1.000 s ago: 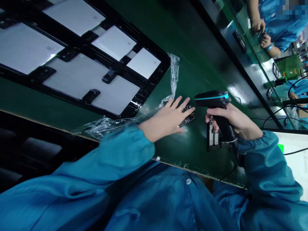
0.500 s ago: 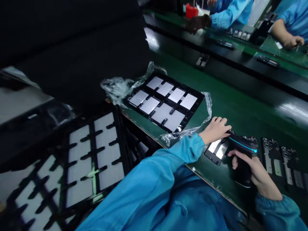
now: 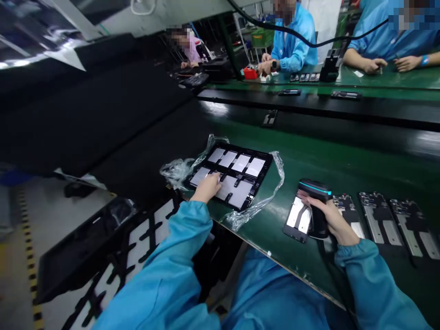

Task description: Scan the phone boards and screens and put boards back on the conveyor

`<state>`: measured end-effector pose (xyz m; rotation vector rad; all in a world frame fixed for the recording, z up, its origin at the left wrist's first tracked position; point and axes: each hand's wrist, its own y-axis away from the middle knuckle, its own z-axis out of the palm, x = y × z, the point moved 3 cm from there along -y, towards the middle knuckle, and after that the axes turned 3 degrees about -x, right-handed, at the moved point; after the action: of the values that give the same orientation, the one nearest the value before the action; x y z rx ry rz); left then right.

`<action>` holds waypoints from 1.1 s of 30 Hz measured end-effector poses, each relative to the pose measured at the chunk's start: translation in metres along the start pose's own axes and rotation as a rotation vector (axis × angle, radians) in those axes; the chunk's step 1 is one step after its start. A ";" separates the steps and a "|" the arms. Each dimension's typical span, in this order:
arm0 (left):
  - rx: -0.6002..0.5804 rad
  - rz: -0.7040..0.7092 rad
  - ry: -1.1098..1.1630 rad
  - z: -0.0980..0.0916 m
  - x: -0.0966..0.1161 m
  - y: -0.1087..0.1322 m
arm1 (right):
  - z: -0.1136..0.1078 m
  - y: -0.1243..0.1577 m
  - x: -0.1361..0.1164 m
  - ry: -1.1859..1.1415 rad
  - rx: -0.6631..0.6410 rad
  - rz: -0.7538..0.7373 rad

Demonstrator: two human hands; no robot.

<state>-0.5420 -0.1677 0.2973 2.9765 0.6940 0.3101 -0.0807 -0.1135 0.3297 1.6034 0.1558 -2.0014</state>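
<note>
My left hand [image 3: 207,186] reaches into the black tray [image 3: 270,160], its fingers bent together over a silver phone battery in the front row; the hand covers most of that battery. Another phone battery [image 3: 200,176] lies to its left, and several more fill the back row. My right hand [image 3: 334,218] grips a black barcode scanner [image 3: 318,195] with a lit blue strip. Beneath and left of the scanner an opened phone [image 3: 296,219] lies on the green bench, partly hidden by it.
Several opened phone bodies [image 3: 381,219] lie in a row on the right. Crumpled clear plastic film [image 3: 175,173] surrounds the tray. More trays [image 3: 137,245] are stacked low on the left. Across the dark conveyor [image 3: 309,112], co-workers [image 3: 295,39] sit at the far bench.
My left hand has left the opened phone and moved left to the battery tray. My right hand still holds the scanner, now more upright beside the phone. The view has tilted up.
</note>
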 end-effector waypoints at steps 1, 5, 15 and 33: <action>0.003 -0.012 -0.025 -0.003 0.002 -0.002 | 0.000 0.001 0.000 0.022 0.001 -0.020; 0.149 -0.059 -0.071 -0.036 0.043 -0.005 | 0.002 0.007 -0.001 0.147 -0.068 -0.054; 0.272 0.437 0.630 -0.016 0.238 0.055 | 0.016 0.018 -0.006 0.119 -0.161 -0.103; 0.199 0.455 0.826 -0.014 0.238 0.052 | 0.006 0.021 -0.001 0.136 -0.131 -0.041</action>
<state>-0.3141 -0.1082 0.3591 3.0862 0.0418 1.6301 -0.0752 -0.1331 0.3379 1.6639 0.3659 -1.8710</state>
